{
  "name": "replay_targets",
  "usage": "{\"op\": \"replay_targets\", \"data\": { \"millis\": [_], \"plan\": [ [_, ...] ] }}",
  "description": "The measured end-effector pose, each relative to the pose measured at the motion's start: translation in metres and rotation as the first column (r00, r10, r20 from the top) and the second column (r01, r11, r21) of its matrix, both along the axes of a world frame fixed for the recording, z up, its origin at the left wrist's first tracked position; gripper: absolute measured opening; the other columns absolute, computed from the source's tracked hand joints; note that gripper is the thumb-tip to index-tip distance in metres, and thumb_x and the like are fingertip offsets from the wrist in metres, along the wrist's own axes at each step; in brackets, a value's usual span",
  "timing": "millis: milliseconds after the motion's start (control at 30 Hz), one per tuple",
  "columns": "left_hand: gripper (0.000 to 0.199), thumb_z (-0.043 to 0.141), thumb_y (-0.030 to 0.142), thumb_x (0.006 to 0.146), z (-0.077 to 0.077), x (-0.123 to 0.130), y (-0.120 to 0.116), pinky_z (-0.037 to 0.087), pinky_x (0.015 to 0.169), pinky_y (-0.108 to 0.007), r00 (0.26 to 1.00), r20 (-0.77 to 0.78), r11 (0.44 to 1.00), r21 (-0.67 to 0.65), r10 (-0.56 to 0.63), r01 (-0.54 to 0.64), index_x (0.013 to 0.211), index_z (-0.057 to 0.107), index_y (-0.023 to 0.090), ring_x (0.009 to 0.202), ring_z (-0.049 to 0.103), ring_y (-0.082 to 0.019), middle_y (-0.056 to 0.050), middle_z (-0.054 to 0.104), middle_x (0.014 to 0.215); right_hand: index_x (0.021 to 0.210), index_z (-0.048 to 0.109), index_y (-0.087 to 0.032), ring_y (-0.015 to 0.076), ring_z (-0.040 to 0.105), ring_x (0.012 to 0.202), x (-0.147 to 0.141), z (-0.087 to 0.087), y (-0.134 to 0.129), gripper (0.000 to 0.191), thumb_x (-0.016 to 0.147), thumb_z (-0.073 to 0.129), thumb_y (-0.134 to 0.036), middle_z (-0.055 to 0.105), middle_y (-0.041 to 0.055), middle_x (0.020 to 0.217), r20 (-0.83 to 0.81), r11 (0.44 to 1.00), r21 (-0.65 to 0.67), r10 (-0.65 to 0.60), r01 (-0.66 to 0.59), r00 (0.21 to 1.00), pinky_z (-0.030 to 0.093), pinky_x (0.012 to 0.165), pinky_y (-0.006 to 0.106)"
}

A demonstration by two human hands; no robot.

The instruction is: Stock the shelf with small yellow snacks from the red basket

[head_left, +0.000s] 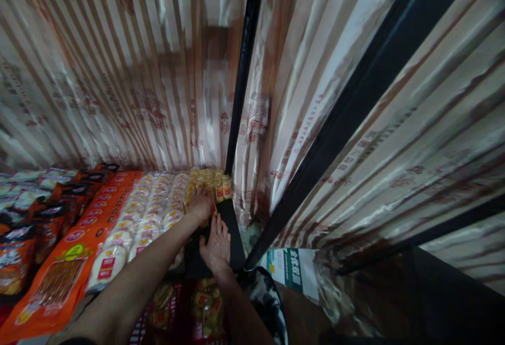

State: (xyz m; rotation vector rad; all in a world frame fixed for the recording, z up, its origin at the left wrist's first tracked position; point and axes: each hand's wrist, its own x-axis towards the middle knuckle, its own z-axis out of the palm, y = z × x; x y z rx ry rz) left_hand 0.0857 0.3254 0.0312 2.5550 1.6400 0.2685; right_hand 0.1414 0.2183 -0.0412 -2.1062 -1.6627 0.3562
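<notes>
My left hand (200,204) reaches over small yellow wrapped snack packs (223,188) standing in rows at the back of the shelf. Its fingers lie forward on the packs, tips partly lost in the dim light. Close beside it, my right hand (218,242) is turned with the palm showing. The right fingers are stretched out, their tips near the front edge of the packs. Below both hands is a dark bare strip of shelf (232,224). Round white packaged cakes (114,245) stand in rows to the left of my left hand.
Orange snack packs (59,287) and dark orange bags (18,261) fill the shelf further left. A red basket (138,326) with yellow packs is below. Black frame posts (240,77) rise by striped sheeting (158,71). A white-green bag (292,271) lies lower right.
</notes>
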Motion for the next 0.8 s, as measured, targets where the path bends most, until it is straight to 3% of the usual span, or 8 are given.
{"op": "replay_targets", "data": {
  "millis": [300, 467, 600, 800],
  "plan": [
    [0.031, 0.051, 0.014, 0.078, 0.004, -0.003, 0.004, 0.031, 0.102, -0.040, 0.999, 0.047, 0.998, -0.061, -0.010, 0.013, 0.107, 0.059, 0.011, 0.118, 0.045, -0.028, -0.017, 0.054, 0.123, 0.142, 0.029, -0.015, 0.0259, 0.025, 0.134, 0.001, 0.003, -0.001, 0.069, 0.077, 0.045, -0.027, 0.021, 0.0058, 0.151, -0.022, 1.000, -0.016, -0.001, 0.001, 1.000, 0.027, 0.104, 0.046],
    [0.028, 0.054, 0.013, 0.076, 0.005, -0.005, 0.002, 0.027, 0.105, -0.039, 0.992, 0.106, 0.995, -0.067, -0.071, 0.079, 0.103, 0.061, 0.018, 0.116, 0.047, -0.023, -0.008, 0.062, 0.113, 0.140, 0.033, -0.015, 0.0276, 0.025, 0.134, 0.001, 0.001, 0.000, 0.067, 0.076, 0.047, -0.027, 0.022, 0.0085, 0.151, -0.017, 1.000, 0.009, -0.025, 0.025, 1.000, 0.028, 0.104, 0.045],
    [0.025, 0.052, 0.015, 0.079, 0.009, -0.005, 0.009, 0.031, 0.102, -0.036, 0.983, 0.162, 0.993, -0.058, -0.091, 0.101, 0.101, 0.062, 0.021, 0.114, 0.049, -0.021, -0.005, 0.064, 0.109, 0.139, 0.036, -0.018, 0.0263, 0.025, 0.134, 0.003, 0.002, -0.002, 0.064, 0.077, 0.046, -0.026, 0.023, 0.0052, 0.151, -0.043, 0.998, 0.050, -0.034, 0.036, 0.999, 0.029, 0.104, 0.043],
    [0.027, 0.053, 0.018, 0.081, 0.013, 0.006, 0.026, 0.039, 0.094, -0.029, 0.972, 0.227, 0.993, -0.075, -0.069, 0.088, 0.106, 0.061, 0.023, 0.108, 0.054, -0.019, -0.003, 0.064, 0.110, 0.142, 0.030, -0.020, 0.0219, 0.023, 0.134, 0.005, 0.005, -0.005, 0.067, 0.076, 0.044, -0.021, 0.028, 0.0005, 0.149, -0.029, 0.997, 0.065, 0.054, -0.052, 0.998, 0.029, 0.104, 0.042]
  ]
}}
